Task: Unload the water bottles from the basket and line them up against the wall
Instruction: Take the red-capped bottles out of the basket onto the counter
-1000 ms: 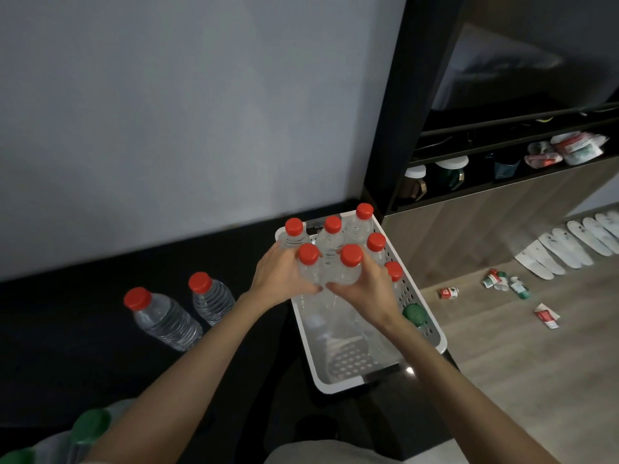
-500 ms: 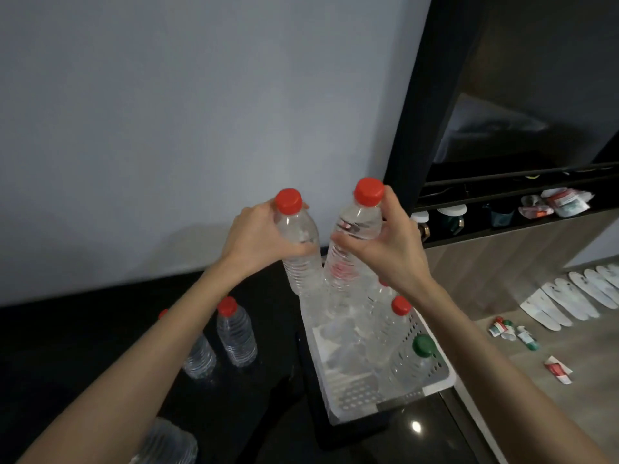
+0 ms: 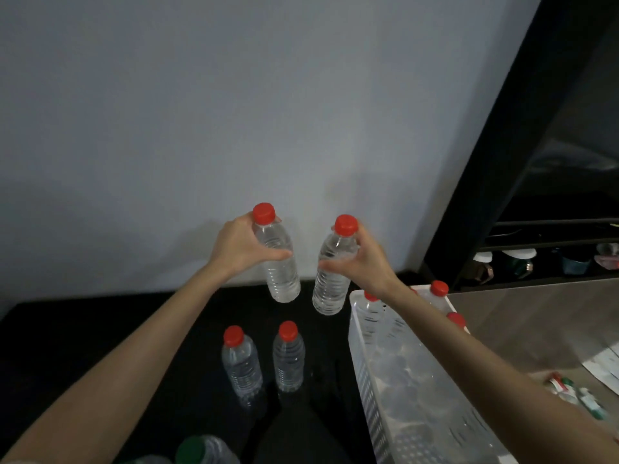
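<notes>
Hands: left hand (image 3: 242, 245) and right hand (image 3: 363, 259) each wrapped around a water bottle's shoulder, left of basket (image 3: 371, 370).
Handling: full, heavyish, thin-walled; hold below cap.

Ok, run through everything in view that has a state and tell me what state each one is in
Left hand: closed on a red-capped bottle, held in the air.
Right hand: closed on a second red-capped bottle, also lifted.
Two standing bottles: upright on the black counter, capped.
White basket: bottles remain inside.
Green-capped bottle: capped, at the near edge.
</notes>
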